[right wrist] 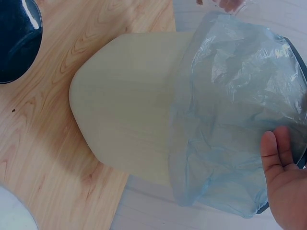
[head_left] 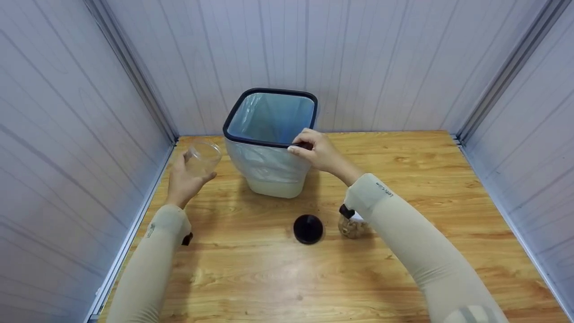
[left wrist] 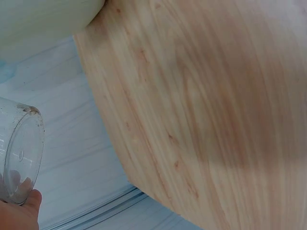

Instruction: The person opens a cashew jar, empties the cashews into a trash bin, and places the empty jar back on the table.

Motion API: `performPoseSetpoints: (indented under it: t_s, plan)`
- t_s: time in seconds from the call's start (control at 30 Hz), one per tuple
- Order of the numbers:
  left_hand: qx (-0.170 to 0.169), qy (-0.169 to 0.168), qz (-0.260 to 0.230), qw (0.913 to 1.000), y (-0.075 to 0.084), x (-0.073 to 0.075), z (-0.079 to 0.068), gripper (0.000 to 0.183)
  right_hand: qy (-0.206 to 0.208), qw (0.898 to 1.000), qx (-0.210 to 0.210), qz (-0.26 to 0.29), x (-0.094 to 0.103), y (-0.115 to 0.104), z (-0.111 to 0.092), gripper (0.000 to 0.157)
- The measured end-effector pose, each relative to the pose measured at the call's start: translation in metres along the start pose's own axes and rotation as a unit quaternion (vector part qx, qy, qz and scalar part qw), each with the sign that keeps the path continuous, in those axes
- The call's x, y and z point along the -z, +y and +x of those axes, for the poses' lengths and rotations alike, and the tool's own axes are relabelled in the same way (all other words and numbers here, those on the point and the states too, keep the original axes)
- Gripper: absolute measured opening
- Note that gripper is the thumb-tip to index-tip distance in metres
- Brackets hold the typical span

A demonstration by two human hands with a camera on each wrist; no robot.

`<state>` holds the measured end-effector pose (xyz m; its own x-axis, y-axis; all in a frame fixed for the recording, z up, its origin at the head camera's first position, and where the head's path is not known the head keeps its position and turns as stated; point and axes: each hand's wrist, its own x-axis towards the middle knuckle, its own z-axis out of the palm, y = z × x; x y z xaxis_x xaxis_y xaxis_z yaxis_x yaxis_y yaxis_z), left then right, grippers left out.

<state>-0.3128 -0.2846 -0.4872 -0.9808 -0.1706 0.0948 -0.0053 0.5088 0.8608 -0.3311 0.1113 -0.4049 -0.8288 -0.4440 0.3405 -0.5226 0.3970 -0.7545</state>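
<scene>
My left hand (head_left: 183, 179) grips a clear plastic jar (head_left: 204, 157) left of the trash bin. In the left wrist view the jar (left wrist: 21, 143) shows its base, with brown specks near the edge. The cream trash bin (head_left: 274, 188) stands on the table, lined with a translucent bluish bag (head_left: 269, 161) folded down over its outside under a black rim ring (head_left: 258, 142). My right hand (head_left: 318, 150) pinches the front right corner of that ring. In the right wrist view its fingers (right wrist: 271, 148) lie against the bag near the rim.
A round black lid (head_left: 308, 229) lies on the wooden table (head_left: 251, 269) in front of the bin. To its right, partly behind the right forearm, sits a small clear container of brown pieces (head_left: 352, 228) with a white top. Pale panel walls (head_left: 381, 67) enclose the back and both sides.
</scene>
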Motion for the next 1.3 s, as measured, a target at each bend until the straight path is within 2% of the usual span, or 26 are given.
performPoseSetpoints:
  t_s: [0.13,0.5,1.03,1.3]
  plan:
    - [0.018,-0.009,0.008,0.9998,-0.006,-0.005,-0.006,0.112,0.0,1.0,-0.001,0.002,0.001,-0.002,-0.001,0.017]
    - [0.038,-0.027,-0.003,0.9989,-0.024,-0.021,-0.015,0.108,-0.004,1.0,-0.003,0.001,0.003,-0.002,-0.002,0.018]
    - [0.044,-0.038,0.009,0.9983,-0.046,-0.034,-0.028,0.106,-0.005,1.0,-0.003,-0.005,0.002,-0.002,-0.001,0.018]
    - [0.053,-0.042,-0.004,0.9977,-0.058,-0.041,-0.031,0.102,0.0,1.0,0.005,0.004,0.002,-0.001,-0.002,0.017]
